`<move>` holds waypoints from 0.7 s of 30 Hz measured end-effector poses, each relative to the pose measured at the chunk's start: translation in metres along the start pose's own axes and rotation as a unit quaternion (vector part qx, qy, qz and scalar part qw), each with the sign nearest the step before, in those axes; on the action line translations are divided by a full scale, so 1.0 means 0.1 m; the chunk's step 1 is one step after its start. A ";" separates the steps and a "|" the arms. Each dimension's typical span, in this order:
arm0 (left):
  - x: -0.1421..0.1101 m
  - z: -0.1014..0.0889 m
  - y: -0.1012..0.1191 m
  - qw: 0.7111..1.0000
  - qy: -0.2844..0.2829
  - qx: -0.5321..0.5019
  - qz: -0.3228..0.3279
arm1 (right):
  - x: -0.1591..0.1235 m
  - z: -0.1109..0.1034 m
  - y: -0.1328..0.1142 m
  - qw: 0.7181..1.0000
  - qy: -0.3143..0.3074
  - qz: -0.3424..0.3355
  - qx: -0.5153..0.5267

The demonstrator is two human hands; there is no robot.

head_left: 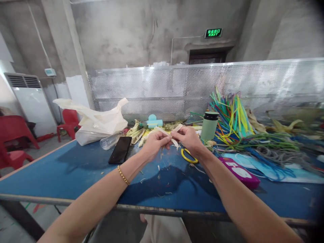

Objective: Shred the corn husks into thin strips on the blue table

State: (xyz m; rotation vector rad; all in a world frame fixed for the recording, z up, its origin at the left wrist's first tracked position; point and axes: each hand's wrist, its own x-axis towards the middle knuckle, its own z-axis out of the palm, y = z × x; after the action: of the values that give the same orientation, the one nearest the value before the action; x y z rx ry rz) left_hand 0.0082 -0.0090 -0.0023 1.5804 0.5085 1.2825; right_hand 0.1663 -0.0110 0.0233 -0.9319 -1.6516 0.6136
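Note:
My left hand point(156, 141) and my right hand point(188, 137) meet above the middle of the blue table point(83, 179). Thumb and fingers of both are pinched on a pale strip of corn husk point(175, 143), its ends sticking out above and below the fingertips. The fingers hide its middle part. Below my right wrist lie scissors with a yellow handle point(189, 156); their blades cannot be made out. Husk pieces point(136, 133) are heaped behind my left hand. A black phone point(120, 150) rests left of it.
A white plastic bag point(101, 123) and a clear bottle point(111, 140) stand at left. To the right are a green flask point(210, 126), colourful strips point(235, 118), a purple case point(240, 171), face masks point(273, 167) and tangled cords point(275, 152). Perforated metal panels point(152, 89) close off the back.

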 end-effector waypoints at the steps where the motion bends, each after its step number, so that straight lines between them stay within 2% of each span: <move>1: 0.00 -0.01 0.00 1.000 -0.005 0.001 -0.001 | 0.00 -0.02 0.00 1.000 -0.010 0.003 0.007; 4: 0.01 -0.04 0.02 1.000 -0.018 -0.005 -0.008 | 0.02 -0.08 0.00 1.000 0.004 0.004 0.012; 8: 0.01 -0.06 0.05 0.999 -0.013 0.013 -0.040 | 0.05 -0.13 -0.01 0.990 0.104 -0.060 -0.070; 9: 0.01 -0.06 0.06 0.998 -0.012 0.022 -0.051 | 0.05 -0.14 -0.02 0.987 0.100 -0.081 -0.094; 11: -0.01 -0.06 0.08 0.996 -0.020 0.043 -0.070 | 0.04 -0.15 -0.02 0.987 0.033 -0.093 -0.124; 14: -0.02 -0.05 0.11 0.993 -0.043 0.074 -0.082 | 0.02 -0.15 -0.02 0.991 -0.081 -0.042 -0.096; 16: -0.03 -0.05 0.12 0.994 -0.043 0.067 -0.081 | 0.01 -0.15 -0.01 0.995 -0.090 -0.008 -0.052; 21: -0.01 -0.05 0.10 0.997 -0.017 0.014 -0.077 | 0.01 -0.14 0.01 0.998 -0.058 0.026 0.008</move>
State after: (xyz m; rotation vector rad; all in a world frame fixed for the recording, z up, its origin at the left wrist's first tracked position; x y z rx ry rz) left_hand 0.0007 -0.0121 0.0052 1.5524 0.6160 1.1349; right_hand 0.1796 -0.0110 0.0267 -0.9443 -1.7280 0.7267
